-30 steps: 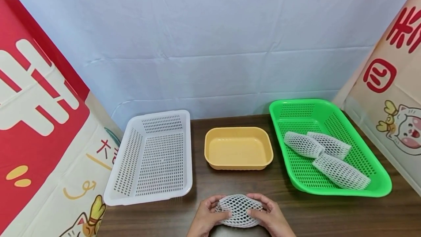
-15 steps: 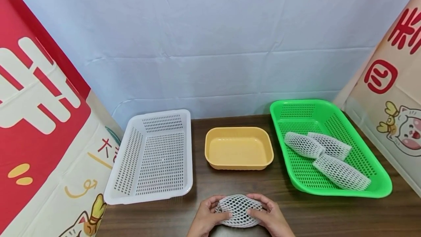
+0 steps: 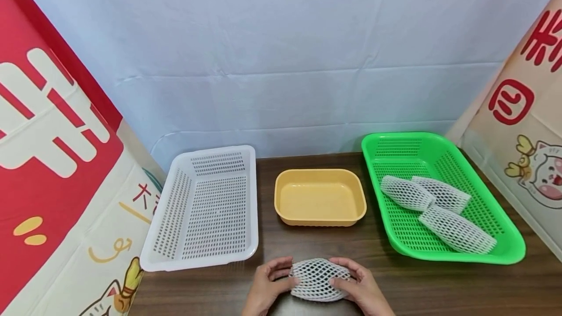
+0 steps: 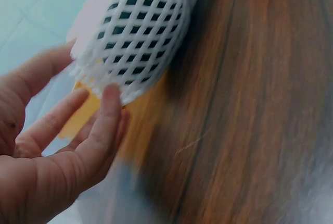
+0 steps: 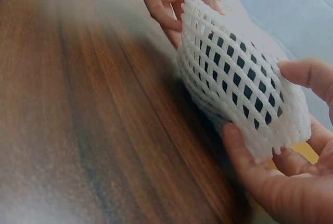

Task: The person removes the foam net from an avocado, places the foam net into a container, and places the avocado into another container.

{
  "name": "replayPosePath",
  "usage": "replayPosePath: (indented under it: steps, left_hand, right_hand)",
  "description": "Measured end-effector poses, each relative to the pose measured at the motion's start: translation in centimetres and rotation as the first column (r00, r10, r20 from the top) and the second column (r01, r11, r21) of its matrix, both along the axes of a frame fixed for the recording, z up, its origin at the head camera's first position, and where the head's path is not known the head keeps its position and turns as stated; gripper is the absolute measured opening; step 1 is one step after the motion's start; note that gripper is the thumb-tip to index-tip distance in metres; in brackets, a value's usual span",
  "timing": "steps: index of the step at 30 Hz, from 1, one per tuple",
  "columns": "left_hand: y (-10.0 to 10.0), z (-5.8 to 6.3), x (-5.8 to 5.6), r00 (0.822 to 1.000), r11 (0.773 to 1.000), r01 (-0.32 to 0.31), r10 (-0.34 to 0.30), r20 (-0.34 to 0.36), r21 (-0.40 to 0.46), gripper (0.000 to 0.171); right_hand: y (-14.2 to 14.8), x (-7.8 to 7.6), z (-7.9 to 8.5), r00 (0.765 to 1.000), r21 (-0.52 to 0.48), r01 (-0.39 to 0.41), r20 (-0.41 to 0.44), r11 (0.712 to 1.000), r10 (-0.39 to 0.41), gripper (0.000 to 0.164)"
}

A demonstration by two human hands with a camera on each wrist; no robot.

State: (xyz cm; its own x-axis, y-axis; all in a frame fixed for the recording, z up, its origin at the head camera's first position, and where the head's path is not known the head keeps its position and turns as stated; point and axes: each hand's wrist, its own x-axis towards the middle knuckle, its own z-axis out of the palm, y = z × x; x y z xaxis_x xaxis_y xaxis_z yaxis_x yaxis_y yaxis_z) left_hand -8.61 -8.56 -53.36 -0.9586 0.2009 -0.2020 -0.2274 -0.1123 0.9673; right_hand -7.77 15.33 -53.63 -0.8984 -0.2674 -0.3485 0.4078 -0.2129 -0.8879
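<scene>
Low at the front of the table, a white foam mesh sleeve (image 3: 319,280) lies sideways between both hands. Something dark shows through its holes in the wrist views. My right hand (image 3: 361,284) grips the sleeve's right end, its thumb in front and fingers behind. At the other end is my left hand (image 3: 270,283), fingers loosely spread. In the left wrist view its thumb tip (image 4: 111,92) overlaps the sleeve's edge, while a middle finger stands apart from the mesh. Three similar foam-sleeved pieces (image 3: 457,229) lie in the green basket (image 3: 517,246).
Behind the hands stands a yellow tray (image 3: 320,222) with nothing in it. A white perforated basket (image 3: 252,208) is at the left, also bare inside. Pale cloth (image 3: 281,62) hangs along the back, and printed cloths flank both sides of the brown wooden table (image 3: 281,243).
My left hand has shifted left, its thumb sliding back from over the mesh to the sleeve's left edge. The right hand keeps its hold. The view has shifted slightly.
</scene>
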Motion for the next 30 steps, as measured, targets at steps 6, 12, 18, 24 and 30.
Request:
replayPosePath:
  steps: [6, 12, 18, 24, 30]
  left_hand:
    - [-0.4, 0.2, 0.1, 0.997, 0.997, -0.073, 0.073, -0.001, -0.018, 0.019]
    - [0.1, 0.6, 0.4, 1.000, 1.000, -0.003, 0.002, -0.007, -0.022, 0.019]
    - [0.1, 1.4, 0.4, 1.000, 0.999, 0.018, -0.018, -0.024, -0.032, 0.025]
    - [0.5, -0.6, 0.0, 1.000, 1.000, 0.026, -0.026, 0.008, 0.010, 0.033]
    - [1.5, -1.3, -0.1, 0.999, 0.998, 0.040, -0.042, -0.032, -0.051, 0.044]
  right_hand:
    - [0.1, 0.1, 0.2, 1.000, -0.025, -0.009, -0.003, 1.000, 0.009, 0.048]
    - [0.3, 0.1, 0.2, 1.000, -0.048, -0.029, -0.005, 0.998, 0.028, 0.049]
    - [0.5, 0.1, 0.1, 0.999, -0.074, -0.040, -0.013, 0.996, 0.040, 0.049]
    - [0.6, 0.1, 0.2, 0.999, -0.062, -0.040, -0.013, 0.997, 0.040, 0.048]
    - [0.6, 0.1, -0.2, 0.998, -0.048, -0.047, -0.050, 0.998, 0.045, 0.045]
